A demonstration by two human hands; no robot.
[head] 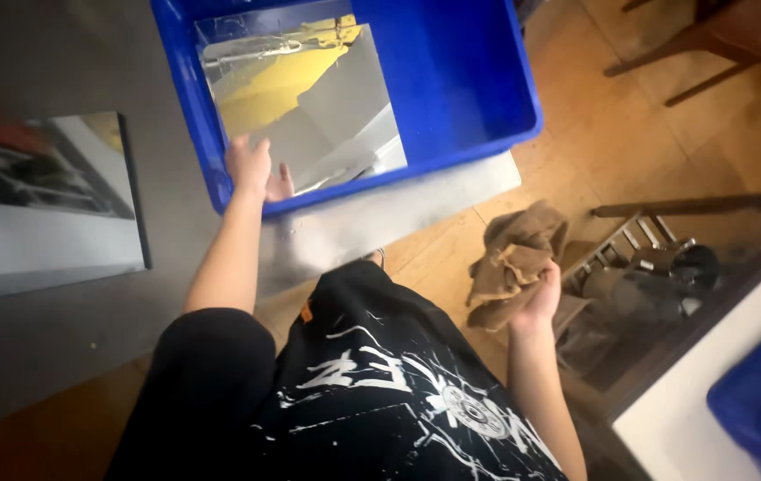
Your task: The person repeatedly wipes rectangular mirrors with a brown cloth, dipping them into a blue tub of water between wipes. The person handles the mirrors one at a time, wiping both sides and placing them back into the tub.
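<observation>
Nearest the camera is the person's black shirt (380, 392), soft cloth printed with white scrawled marks, the short sleeves leaving both forearms bare.

Off to the person's right, the right hand (536, 298) is clenched around a brown rag (514, 263), a coarse, burlap-like cloth that bunches and droops in loose folds above the fist. Just beyond it, low by the wooden floor (612, 134), stands a dark metal rack (647, 258) of thin bars holding a shiny round metal part (its exact form is too blurred to tell).

The left hand (251, 169) reaches forward over the near wall of a blue plastic crate (460, 80), a smooth, rigid rectangular tub with a rolled rim. The fingers (240, 153) curl over the lower left corner of a mirror sheet (309, 98) and grasp it there, the thumb (280, 183) lying on the glossy face. The sheet is flat, square-cornered and very reflective, showing yellow and grey patches; it lies tilted inside the crate, toward the crate's left side, with another like sheet seemingly under it.

The crate rests on a dull grey metal tabletop (42, 347). Farther left on that surface, well apart from the crate, lies a second reflective panel (42, 205), rectangular, with a dark edge.
</observation>
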